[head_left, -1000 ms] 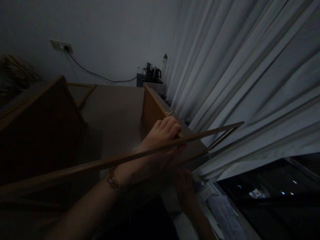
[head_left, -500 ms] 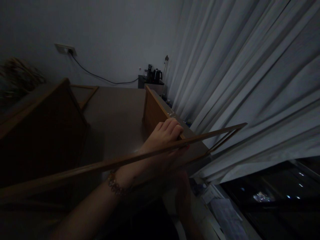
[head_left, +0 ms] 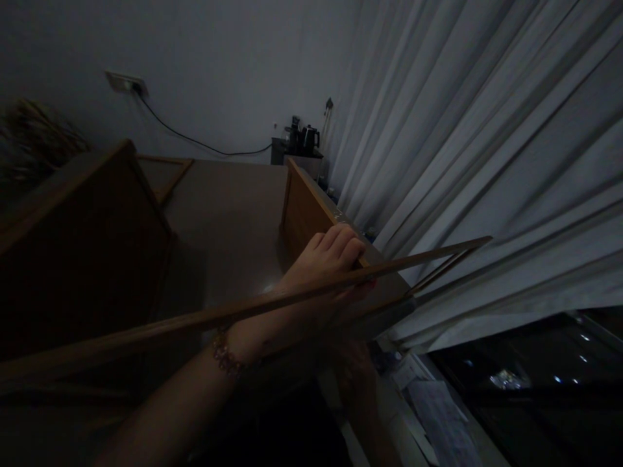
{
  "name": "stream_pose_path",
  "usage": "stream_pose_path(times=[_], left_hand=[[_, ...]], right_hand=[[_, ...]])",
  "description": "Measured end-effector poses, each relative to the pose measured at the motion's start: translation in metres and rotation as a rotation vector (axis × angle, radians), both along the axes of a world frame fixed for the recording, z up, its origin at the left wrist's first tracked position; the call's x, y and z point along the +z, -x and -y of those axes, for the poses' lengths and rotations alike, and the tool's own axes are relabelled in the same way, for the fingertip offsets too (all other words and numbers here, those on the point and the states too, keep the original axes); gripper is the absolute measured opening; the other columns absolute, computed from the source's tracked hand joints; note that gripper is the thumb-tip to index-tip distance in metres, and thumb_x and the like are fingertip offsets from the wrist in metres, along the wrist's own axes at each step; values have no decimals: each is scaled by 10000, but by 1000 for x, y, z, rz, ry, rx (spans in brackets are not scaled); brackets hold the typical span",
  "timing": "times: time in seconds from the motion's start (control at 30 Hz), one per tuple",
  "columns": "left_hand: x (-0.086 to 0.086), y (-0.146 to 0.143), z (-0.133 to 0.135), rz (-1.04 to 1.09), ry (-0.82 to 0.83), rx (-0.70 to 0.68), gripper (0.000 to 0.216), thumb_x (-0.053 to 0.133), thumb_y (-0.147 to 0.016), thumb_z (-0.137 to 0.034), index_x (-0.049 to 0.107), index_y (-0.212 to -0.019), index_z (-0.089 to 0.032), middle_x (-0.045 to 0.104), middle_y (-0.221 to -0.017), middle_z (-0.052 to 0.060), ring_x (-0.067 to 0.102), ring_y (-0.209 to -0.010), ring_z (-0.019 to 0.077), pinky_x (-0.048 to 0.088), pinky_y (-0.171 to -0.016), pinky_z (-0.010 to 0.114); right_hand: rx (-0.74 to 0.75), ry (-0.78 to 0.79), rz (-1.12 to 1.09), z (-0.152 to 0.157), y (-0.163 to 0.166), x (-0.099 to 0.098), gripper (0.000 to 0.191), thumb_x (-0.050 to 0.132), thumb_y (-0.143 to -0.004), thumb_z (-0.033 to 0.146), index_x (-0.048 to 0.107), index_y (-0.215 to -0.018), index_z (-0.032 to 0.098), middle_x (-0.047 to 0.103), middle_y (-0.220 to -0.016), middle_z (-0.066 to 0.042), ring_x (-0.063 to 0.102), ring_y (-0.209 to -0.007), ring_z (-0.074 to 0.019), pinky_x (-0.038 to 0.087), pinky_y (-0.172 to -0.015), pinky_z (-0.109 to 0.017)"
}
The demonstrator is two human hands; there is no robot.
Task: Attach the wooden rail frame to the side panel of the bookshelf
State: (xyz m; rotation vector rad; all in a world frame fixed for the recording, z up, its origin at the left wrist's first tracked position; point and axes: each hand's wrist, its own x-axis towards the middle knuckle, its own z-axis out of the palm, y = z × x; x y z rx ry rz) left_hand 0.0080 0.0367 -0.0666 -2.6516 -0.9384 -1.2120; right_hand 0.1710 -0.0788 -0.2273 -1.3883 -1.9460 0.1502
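My left hand [head_left: 333, 253], with a beaded bracelet [head_left: 224, 353] at the wrist, curls its fingers over the top edge of an upright wooden panel [head_left: 306, 211]. A long wooden frame rail [head_left: 219, 316] slants across the view, passing in front of my left wrist. The rail's far corner lies to the right, near the curtain. Lower down, in shadow, my right hand [head_left: 355, 370] has its fingers curled in. Whatever it holds, if anything, is too dark to make out.
Another dark wooden panel [head_left: 82, 246] stands on the left of the grey-brown surface [head_left: 228, 214], near a smaller wooden frame [head_left: 178, 181]. A black kettle [head_left: 310, 138] is at the back. White curtains [head_left: 477, 143] hang right, above papers [head_left: 440, 415]. A cord [head_left: 195, 140] runs along the wall.
My left hand keeps its hold on the panel, and the view has shifted slightly. My right hand has risen a little and its fingers look more curled than before.
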Motion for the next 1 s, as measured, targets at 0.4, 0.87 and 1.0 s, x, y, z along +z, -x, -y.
stream_pose_path(times=[0.4, 0.87, 1.0], left_hand=[[2, 0, 1, -4, 2, 7, 365, 413, -892, -510, 469, -976, -160, 560, -1044, 105, 492, -1049, 252, 400, -804, 379], [1, 0, 1, -2, 16, 13, 349, 436, -886, -498, 465, -990, -167, 564, -1072, 110, 487, -1089, 255, 417, -824, 385], [2, 0, 2, -9, 18, 21, 348, 439, -881, -503, 457, -977, -169, 564, -1073, 114, 499, -1088, 267, 440, -832, 403]], right_hand=[[180, -27, -70, 10, -2, -9, 230, 455, -961, 189, 651, -1057, 261, 681, -941, -18, 566, -911, -168, 475, -771, -267], [166, -148, -18, 2, 4, -16, 254, 415, -976, 225, 664, -1023, 233, 675, -857, -39, 556, -832, -173, 501, -699, -266], [178, -110, -30, 3, 2, -19, 241, 434, -965, 185, 658, -1040, 233, 679, -873, -37, 559, -845, -172, 499, -708, -272]])
